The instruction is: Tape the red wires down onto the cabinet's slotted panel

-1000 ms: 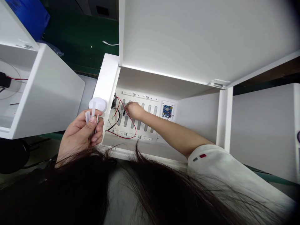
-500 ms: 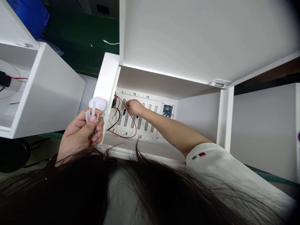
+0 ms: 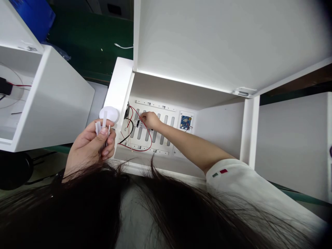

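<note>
My left hand [image 3: 90,143] is closed around several white plastic strips [image 3: 104,119], beside a round white disc [image 3: 109,114] on the end of the open white box [image 3: 120,86]. Inside that box my right hand [image 3: 150,120] is closed low over the slotted white plate [image 3: 158,138]; what its fingertips hold, if anything, is too small to make out. Close to those fingers are a small black part [image 3: 138,123] and a looping red wire [image 3: 151,140]. A blue circuit board [image 3: 186,122] sits farther right on the box floor.
Another white box [image 3: 57,100] with wiring inside stands at the left. The open lid [image 3: 220,41] rises behind the middle box. A white panel [image 3: 293,141] is at the right. A white cable [image 3: 123,46] lies on the green surface [image 3: 85,45], near a blue container [image 3: 36,20].
My right hand has shifted very slightly right and down over the plate. The left hand keeps its hold on the strips.
</note>
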`<state>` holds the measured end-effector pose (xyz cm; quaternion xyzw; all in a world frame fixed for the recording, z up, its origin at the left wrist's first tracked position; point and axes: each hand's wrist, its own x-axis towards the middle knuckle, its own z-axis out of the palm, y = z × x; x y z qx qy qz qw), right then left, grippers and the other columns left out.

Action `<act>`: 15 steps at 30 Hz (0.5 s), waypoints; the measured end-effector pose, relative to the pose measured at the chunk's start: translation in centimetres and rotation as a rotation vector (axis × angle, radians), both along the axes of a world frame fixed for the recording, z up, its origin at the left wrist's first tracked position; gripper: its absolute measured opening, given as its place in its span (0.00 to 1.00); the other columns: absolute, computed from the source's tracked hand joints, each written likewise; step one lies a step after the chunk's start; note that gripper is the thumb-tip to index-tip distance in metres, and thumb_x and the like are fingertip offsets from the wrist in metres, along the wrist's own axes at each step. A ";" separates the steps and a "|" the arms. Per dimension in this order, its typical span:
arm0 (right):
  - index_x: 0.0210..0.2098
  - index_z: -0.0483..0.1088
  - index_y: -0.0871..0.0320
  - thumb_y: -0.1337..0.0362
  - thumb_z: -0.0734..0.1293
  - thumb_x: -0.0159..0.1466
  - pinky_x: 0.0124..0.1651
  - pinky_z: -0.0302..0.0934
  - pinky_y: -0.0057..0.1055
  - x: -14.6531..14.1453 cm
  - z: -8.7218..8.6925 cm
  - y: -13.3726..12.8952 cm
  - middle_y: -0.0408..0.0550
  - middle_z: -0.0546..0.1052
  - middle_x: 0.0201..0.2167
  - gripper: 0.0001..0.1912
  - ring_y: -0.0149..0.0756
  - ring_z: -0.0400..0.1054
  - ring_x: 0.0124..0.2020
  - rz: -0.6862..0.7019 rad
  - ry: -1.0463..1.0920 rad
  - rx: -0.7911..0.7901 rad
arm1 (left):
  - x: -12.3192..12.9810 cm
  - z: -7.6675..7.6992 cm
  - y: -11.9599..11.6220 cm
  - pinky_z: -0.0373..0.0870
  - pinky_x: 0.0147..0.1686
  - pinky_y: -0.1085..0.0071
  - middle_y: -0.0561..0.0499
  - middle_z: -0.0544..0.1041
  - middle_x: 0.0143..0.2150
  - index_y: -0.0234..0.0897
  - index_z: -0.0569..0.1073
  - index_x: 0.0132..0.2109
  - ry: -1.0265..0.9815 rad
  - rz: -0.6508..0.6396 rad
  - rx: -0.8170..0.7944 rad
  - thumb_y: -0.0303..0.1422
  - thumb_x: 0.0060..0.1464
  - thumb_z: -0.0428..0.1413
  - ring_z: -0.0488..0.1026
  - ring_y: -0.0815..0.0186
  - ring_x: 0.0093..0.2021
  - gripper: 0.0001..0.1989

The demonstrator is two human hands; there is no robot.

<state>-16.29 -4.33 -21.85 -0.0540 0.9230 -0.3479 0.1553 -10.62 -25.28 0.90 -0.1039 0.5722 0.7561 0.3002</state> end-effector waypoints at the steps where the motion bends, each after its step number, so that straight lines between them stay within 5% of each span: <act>1: 0.33 0.73 0.60 0.69 0.57 0.58 0.36 0.54 0.27 0.1 -0.1 -0.1 0.47 0.76 0.32 0.13 0.30 0.65 0.31 -0.024 0.013 -0.028 | 0.0 0.0 0.0 0.52 0.18 0.75 0.54 0.63 0.25 0.40 0.67 0.41 -0.001 0.006 -0.001 0.28 0.56 0.48 0.57 0.75 0.19 0.06; 6: 0.35 0.74 0.60 0.70 0.58 0.58 0.38 0.55 0.26 0.6 -0.2 -0.5 0.47 0.76 0.34 0.13 0.31 0.66 0.33 -0.025 0.099 -0.089 | 0.0 0.1 0.1 0.52 0.19 0.75 0.54 0.64 0.26 0.40 0.68 0.41 0.001 -0.002 -0.008 0.29 0.55 0.50 0.58 0.74 0.19 0.06; 15: 0.29 0.74 0.61 0.68 0.59 0.59 0.33 0.51 0.28 1.0 0.0 -1.0 0.48 0.76 0.27 0.12 0.32 0.64 0.27 0.028 0.095 0.065 | 0.1 0.5 0.2 0.53 0.18 0.75 0.55 0.64 0.25 0.40 0.68 0.40 -0.019 0.015 -0.013 0.32 0.54 0.54 0.58 0.76 0.19 0.06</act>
